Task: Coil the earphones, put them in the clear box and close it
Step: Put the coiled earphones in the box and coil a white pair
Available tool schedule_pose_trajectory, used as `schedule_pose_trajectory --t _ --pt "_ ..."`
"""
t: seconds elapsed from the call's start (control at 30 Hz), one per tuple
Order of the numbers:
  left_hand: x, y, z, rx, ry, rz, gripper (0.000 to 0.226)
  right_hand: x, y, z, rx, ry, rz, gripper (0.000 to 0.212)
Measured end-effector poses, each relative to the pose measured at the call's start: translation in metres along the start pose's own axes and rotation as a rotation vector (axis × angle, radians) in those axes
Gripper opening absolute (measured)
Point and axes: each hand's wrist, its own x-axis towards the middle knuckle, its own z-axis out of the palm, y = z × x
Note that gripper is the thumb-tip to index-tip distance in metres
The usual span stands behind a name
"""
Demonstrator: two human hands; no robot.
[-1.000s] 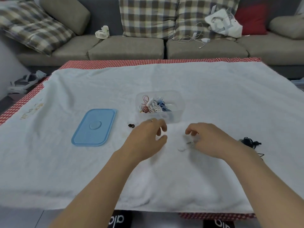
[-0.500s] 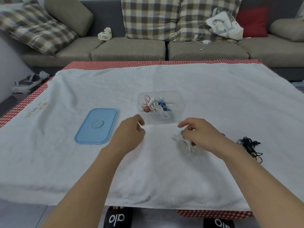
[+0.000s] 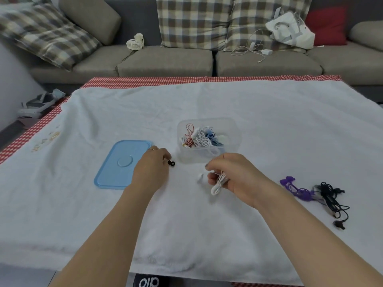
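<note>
Earphones [image 3: 217,182], white and coiled, sat clamped in the right hand's [image 3: 234,177] curled fingers at frame centre; left hand [image 3: 152,165] curled beside a black eartip [image 3: 171,163], its grip unclear; clear box [image 3: 236,141] was open, purple earphones [image 3: 296,188] and black earphones [image 3: 331,198] uncoiled.

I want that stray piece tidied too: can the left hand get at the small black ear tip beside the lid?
Probably yes. The left hand is right beside the black ear tip, which lies bare on the white towel between the blue lid and the clear box.
</note>
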Motion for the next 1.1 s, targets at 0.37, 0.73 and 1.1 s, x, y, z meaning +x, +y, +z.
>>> schedule_pose_trajectory --t 0.37,0.73,1.1 --pt "-0.006 0.008 -0.013 -0.144 0.052 0.042 0.011 0.016 0.025 -0.003 -0.705 0.104 -0.142 0.011" --pt "-0.045 0.044 -0.018 -0.236 -0.125 0.24 0.009 0.002 0.01 -0.009 -0.502 0.102 -0.15 0.025" --pt "-0.05 0.057 -0.015 -0.411 -0.177 0.231 0.011 -0.012 -0.004 -0.013 -0.243 0.068 -0.244 0.019"
